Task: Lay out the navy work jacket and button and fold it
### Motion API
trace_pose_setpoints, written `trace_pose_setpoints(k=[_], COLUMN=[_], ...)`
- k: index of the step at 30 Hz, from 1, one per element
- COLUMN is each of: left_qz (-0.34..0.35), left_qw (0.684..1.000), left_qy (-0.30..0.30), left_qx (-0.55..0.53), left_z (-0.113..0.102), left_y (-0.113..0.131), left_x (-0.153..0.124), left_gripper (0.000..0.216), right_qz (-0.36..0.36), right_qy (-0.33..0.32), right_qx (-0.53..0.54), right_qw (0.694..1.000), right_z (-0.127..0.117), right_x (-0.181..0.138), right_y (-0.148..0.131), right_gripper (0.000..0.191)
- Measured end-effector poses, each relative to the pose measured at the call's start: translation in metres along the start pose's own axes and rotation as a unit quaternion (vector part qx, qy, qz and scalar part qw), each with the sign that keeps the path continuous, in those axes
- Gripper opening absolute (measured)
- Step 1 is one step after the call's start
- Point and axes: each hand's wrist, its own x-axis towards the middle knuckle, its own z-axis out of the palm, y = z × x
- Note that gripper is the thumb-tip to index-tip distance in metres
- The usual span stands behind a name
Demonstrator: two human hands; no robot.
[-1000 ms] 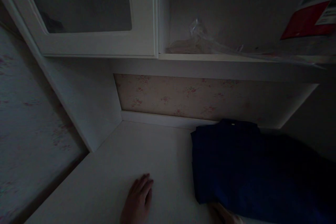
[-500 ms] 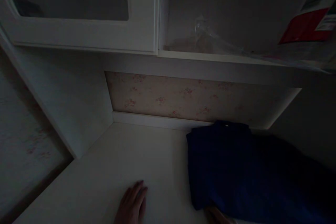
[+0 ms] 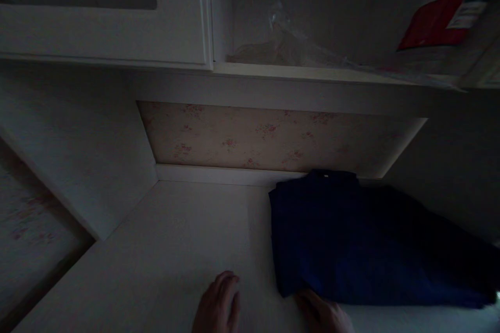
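Note:
A folded dark blue garment (image 3: 351, 239) lies on the white shelf (image 3: 175, 250), pushed against the back wall at the right. My right hand (image 3: 322, 315) rests at the garment's near left corner, fingers touching its edge. Whether it grips the cloth is hidden by the dark. My left hand (image 3: 219, 304) lies flat on the bare shelf to the left of the garment, fingers together and holding nothing.
Floral wallpaper (image 3: 265, 138) backs the niche. Above it runs an upper shelf with a clear plastic wrap (image 3: 289, 47) and a red and white package (image 3: 437, 21). A white cabinet door (image 3: 105, 26) hangs at upper left. A side wall closes the niche at left.
The view has shifted to the right and slightly up. My right hand has come further into view at the garment's corner; my left hand has slid a little to the right.

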Motion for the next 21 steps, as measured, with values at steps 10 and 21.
trace_pose_setpoints(k=[10, 21], left_qz=[0.05, 0.03], left_qw=[0.993, 0.983], left_qy=[-0.106, -0.154], left_qx=[-0.029, -0.09], left_z=[0.054, 0.003], left_y=[0.115, 0.045], left_x=[0.039, 0.022], left_gripper=[0.041, 0.032], right_qz=[0.118, 0.344], right_qy=[0.237, 0.382], right_qx=[0.194, 0.205], right_qw=[0.945, 0.833], right_z=[-0.017, -0.088], right_x=[-0.021, -0.076], right_y=[0.008, 0.094], right_gripper=[0.053, 0.072])
